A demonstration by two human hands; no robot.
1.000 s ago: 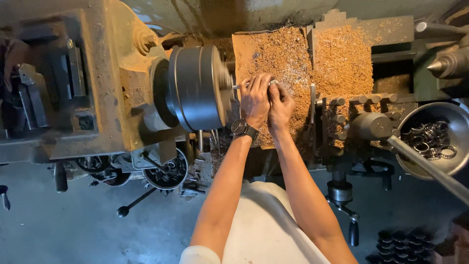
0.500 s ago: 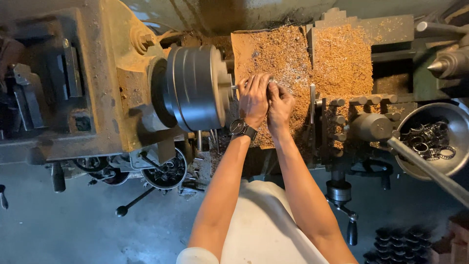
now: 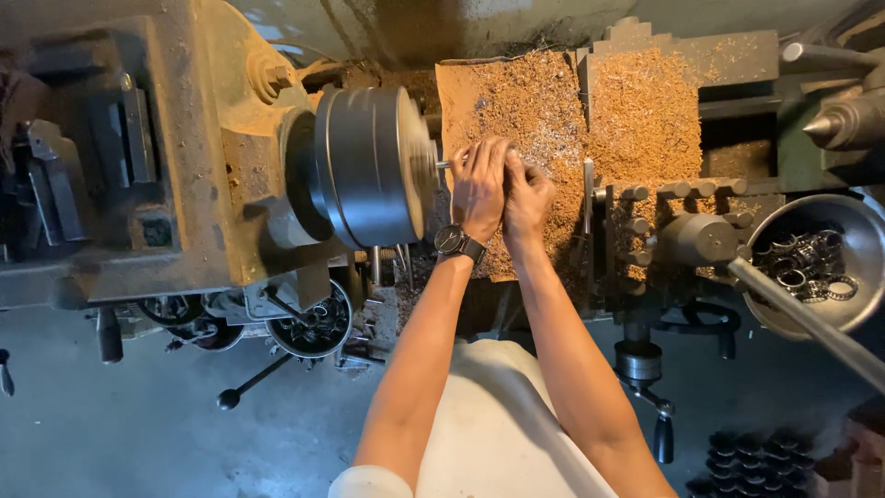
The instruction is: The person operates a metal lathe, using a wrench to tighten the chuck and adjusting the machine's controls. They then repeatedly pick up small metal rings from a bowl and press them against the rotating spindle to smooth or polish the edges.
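Grey steel, the lathe chuck [image 3: 369, 166] sits left of centre, and a thin metal rod [image 3: 449, 164] juts from its face toward the hands. The left hand [image 3: 479, 184], wearing a wristwatch [image 3: 458, 243], lies curled over the rod's end with the right hand [image 3: 527, 198] pressed against it; whether either truly grips cannot be told. At right, a metal bowl of rings [image 3: 811, 267] sits beside the shavings-covered bed [image 3: 590, 120].

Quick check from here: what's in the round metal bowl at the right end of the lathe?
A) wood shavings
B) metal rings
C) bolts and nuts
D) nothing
B: the metal bowl at the right holds a loose pile of shiny metal rings.
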